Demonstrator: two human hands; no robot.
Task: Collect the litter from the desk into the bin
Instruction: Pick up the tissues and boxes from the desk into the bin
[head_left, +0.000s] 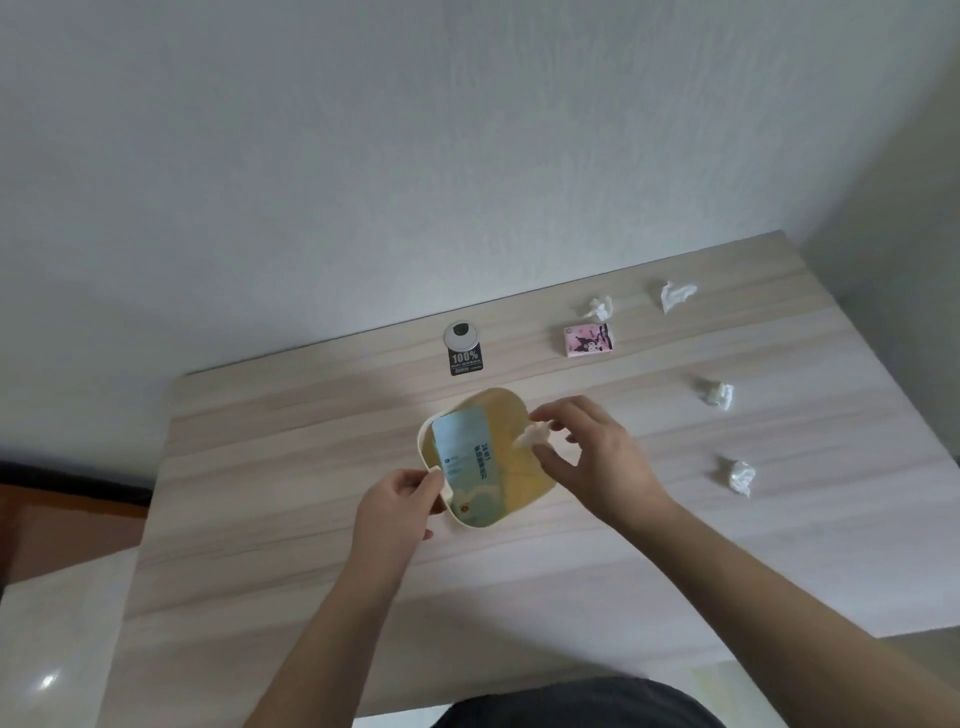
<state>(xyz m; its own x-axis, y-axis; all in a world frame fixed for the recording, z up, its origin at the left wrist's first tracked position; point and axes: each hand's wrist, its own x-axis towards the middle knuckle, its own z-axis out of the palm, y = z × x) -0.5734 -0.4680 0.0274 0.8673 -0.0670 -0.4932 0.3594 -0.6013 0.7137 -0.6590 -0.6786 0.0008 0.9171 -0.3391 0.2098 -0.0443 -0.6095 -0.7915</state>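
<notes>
Inside the bin (511, 410) I can see a pale blue-green packet (466, 454) leaning against the near-left wall, but the bottom beneath it is lost in yellow shadow, and the print on the packet is too small for me to read. My right hand (597, 457) covers part of the bin's right rim, so I cannot tell how the rim runs there. My body is cut off at the lower edge of the view.

My left hand (400, 499) sits at the near-left corner of the bin, thumb and fingers pinched on the rim. My right hand hangs over the right side of the opening, wrist bent, thumb and forefinger pinching a crumpled tissue (532, 436) above the bin while the other fingers fan loosely.

On the wooden desk (311, 519), four more tissue wads lie to the right: two far ones (600, 307) (675, 295), one mid-right (719, 393), one nearer (742, 477). A pink tissue pack (589, 340) lies behind the bin, near a round cable cover (461, 334) and a black label (465, 360).
</notes>
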